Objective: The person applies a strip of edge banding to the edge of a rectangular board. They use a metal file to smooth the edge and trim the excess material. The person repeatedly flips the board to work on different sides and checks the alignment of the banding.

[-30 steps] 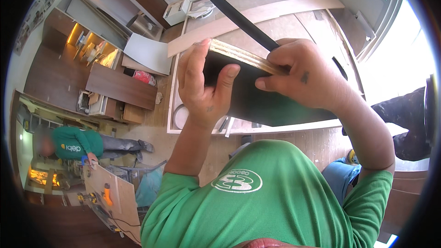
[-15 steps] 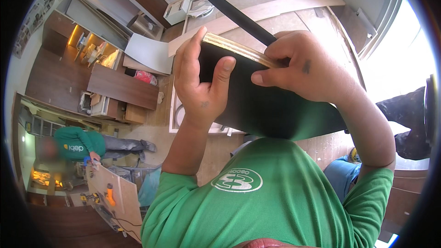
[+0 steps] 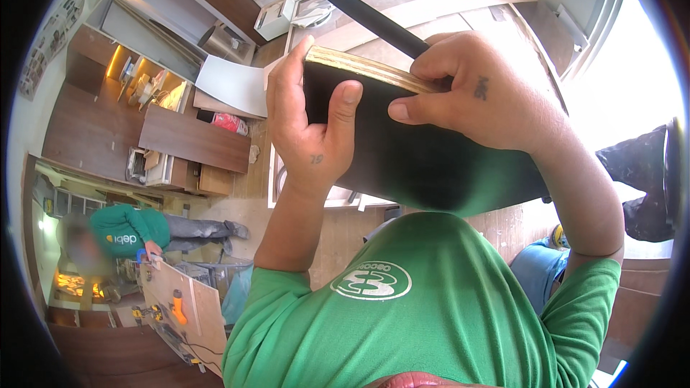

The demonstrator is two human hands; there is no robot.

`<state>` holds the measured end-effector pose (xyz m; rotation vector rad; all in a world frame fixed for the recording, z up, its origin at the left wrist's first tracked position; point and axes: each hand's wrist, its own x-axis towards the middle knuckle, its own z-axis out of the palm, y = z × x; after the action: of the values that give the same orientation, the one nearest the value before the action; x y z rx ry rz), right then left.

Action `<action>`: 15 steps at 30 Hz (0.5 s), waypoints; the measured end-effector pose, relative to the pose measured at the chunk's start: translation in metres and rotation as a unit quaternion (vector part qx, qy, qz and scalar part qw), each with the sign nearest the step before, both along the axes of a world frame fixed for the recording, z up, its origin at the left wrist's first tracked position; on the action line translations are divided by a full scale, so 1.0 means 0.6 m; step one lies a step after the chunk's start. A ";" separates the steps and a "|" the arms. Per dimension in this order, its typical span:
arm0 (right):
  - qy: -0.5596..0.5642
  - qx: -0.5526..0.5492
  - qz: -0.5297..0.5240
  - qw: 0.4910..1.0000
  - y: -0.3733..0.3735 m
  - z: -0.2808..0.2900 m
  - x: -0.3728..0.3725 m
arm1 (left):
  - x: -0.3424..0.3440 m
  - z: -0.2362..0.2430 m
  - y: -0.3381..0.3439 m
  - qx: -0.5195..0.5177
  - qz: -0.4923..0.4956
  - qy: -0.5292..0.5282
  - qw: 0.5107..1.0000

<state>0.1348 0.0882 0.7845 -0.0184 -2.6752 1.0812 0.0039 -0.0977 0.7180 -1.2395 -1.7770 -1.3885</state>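
Observation:
A black-faced plywood panel [image 3: 424,158] is tilted in front of my chest, its pale layered edge [image 3: 366,67] uppermost. Around its left corner my left hand [image 3: 309,133] is closed, with the thumb flat on the black face and the fingers behind. My right hand [image 3: 478,93] pinches a long black edging strip [image 3: 356,11] at the panel's top edge; its thumb lies against the black face. From those fingers the strip's free end curves up and left, apart from the bare edge. Most of the right fingertips are hidden behind the edge.
Beyond the panel lies a large pale board frame [image 3: 489,3]. A curved white sheet [image 3: 230,85] and brown boards [image 3: 194,138] stand to the left. At lower left a person in green [image 3: 133,232] leans at a workbench [image 3: 183,287] with power tools and an orange tool [image 3: 178,307].
Both hands and the panel have shifted slightly left in view. The right hand sits a little higher, and the strip's free end has moved slightly up and left.

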 end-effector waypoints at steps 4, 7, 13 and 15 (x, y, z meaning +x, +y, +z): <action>0.006 0.006 -0.001 1.000 0.000 0.000 -0.001 | 0.005 -0.005 0.012 0.072 -0.073 -0.036 0.994; 0.014 0.001 -0.002 1.000 0.001 -0.002 -0.001 | -0.006 -0.006 0.002 0.029 -0.041 0.006 0.999; 0.025 -0.007 0.006 1.000 0.009 -0.019 -0.003 | -0.008 -0.004 0.007 0.044 -0.112 -0.050 0.991; 0.010 -0.017 -0.004 1.000 0.006 -0.022 -0.002 | -0.007 -0.007 0.007 0.053 -0.152 -0.096 0.982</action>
<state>0.1337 0.0920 0.7715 -0.0248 -2.6356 1.1187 -0.0004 -0.0933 0.7138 -1.4022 -1.6605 -1.8048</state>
